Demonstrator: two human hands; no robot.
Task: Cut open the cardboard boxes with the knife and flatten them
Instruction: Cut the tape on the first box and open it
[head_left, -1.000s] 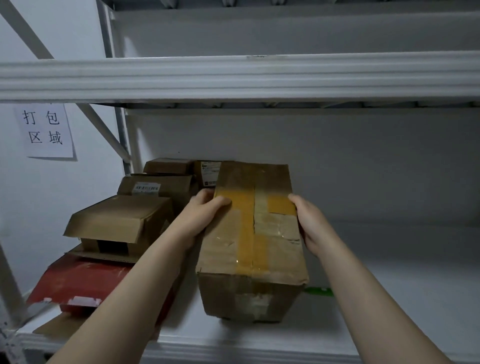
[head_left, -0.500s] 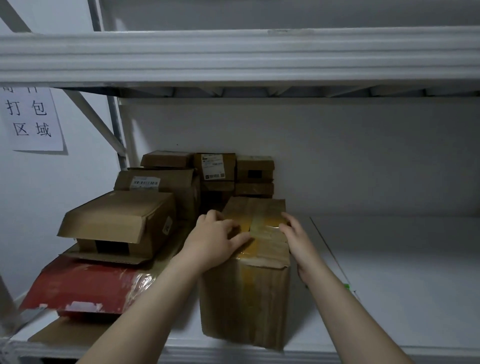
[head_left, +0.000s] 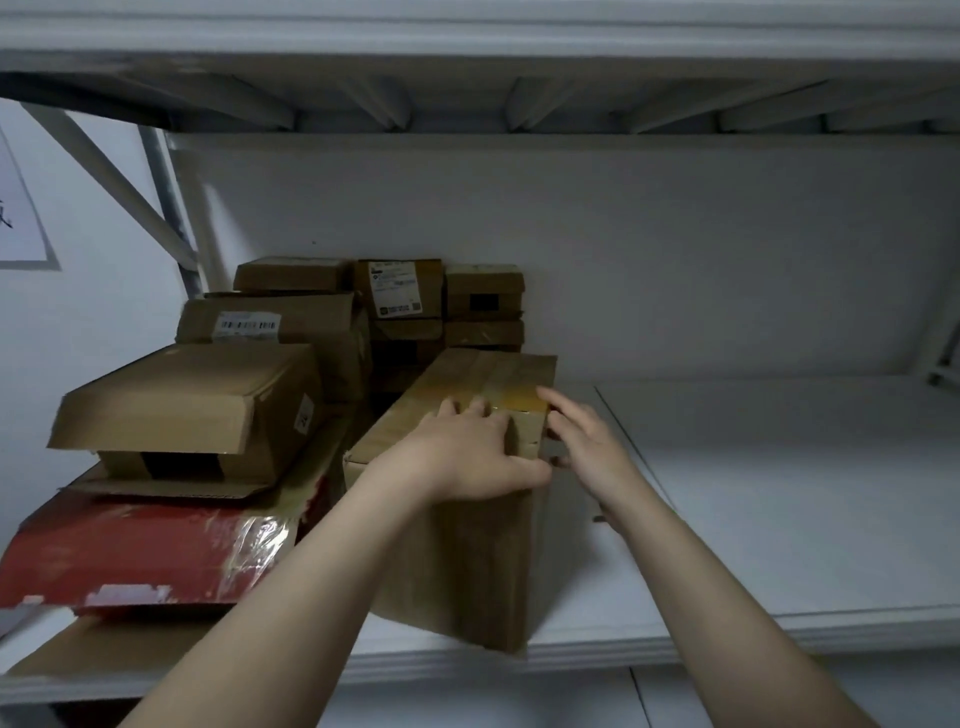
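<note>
Tall box (head_left: 467, 545) stands right of stacked boxes (head_left: 291, 332).

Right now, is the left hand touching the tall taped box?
Touching. The head view shows the left hand lying palm down on the top of the tall taped box, with no gap between them.

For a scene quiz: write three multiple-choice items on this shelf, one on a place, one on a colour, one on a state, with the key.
1. The taped box stands where from the flat carton with shiny film? A) left B) right C) on top
2. That flat carton is: A) red B) blue C) green
3. The taped box is: A) flattened B) cut open C) closed, upright
Key: B, it stands right of that carton; A, its face is red; C, its taped top is shut under the left hand.
</note>
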